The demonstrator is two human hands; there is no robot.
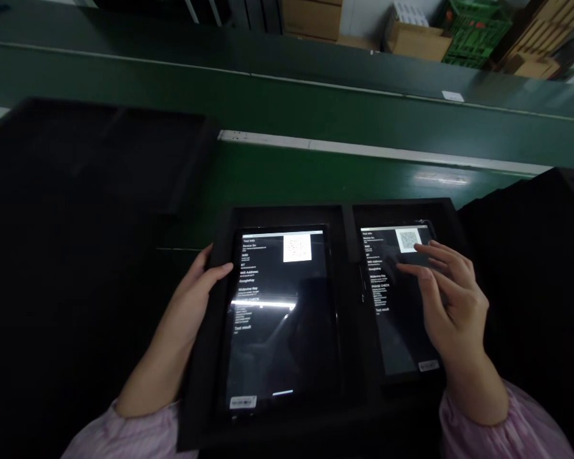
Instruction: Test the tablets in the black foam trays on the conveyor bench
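A black tray (347, 233) with two compartments lies in front of me, one tablet in each. The left tablet (287, 357) and the right tablet (402, 338) are both lit, with white test text, a code square at the top and a small label at the bottom. My left hand (198, 287) grips the tray's left edge, its thumb over the rim and its other fingers mostly hidden behind. Over the right tablet hovers my right hand (454, 299), fingers stretched out and apart with nothing in them. Whether a fingertip touches the screen I cannot tell.
Another black tray (148, 146) sits at the left. Black trays (521, 223), apparently stacked, stand at the right. Beyond runs a green work surface (287, 169) with a white strip (363, 148). Cardboard boxes (416, 41) and a green crate (478, 29) stand at the back.
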